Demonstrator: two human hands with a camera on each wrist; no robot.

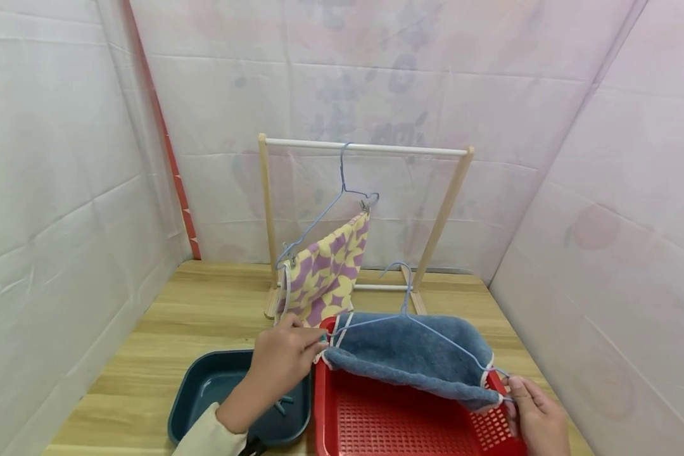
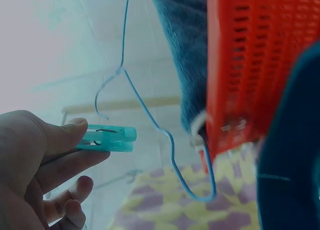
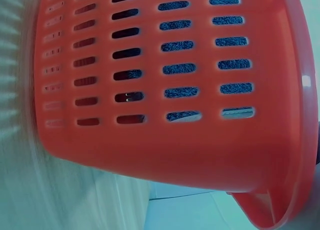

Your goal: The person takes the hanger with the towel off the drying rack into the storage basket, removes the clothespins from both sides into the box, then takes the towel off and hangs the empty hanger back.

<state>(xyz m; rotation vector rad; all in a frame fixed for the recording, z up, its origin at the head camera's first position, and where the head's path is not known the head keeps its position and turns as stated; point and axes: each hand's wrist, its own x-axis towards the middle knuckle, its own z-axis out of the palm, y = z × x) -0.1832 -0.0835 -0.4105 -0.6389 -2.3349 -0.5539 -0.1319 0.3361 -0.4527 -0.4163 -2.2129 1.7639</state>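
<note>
A blue towel (image 1: 427, 342) with white trim drapes over the red basket's back edge, with a blue wire hanger (image 1: 406, 304) lying across it. My left hand (image 1: 285, 354) is by the hanger's left end; in the left wrist view it pinches a teal clothespin (image 2: 107, 138) between thumb and fingers, a little apart from the hanger wire. At the other end, my right hand (image 1: 538, 415) grips the hanger's right end beside the towel's corner. The right wrist view shows mostly the red basket (image 3: 165, 150), with the towel visible through its slots.
Behind stands a wooden rack (image 1: 441, 215) with a white bar (image 1: 399, 149). From it a second blue hanger (image 1: 319, 218) hangs tilted, with a yellow and purple cloth (image 1: 330, 272) clipped on. A dark teal tray (image 1: 196, 386) holding clothespins (image 1: 281, 405) sits left of the basket.
</note>
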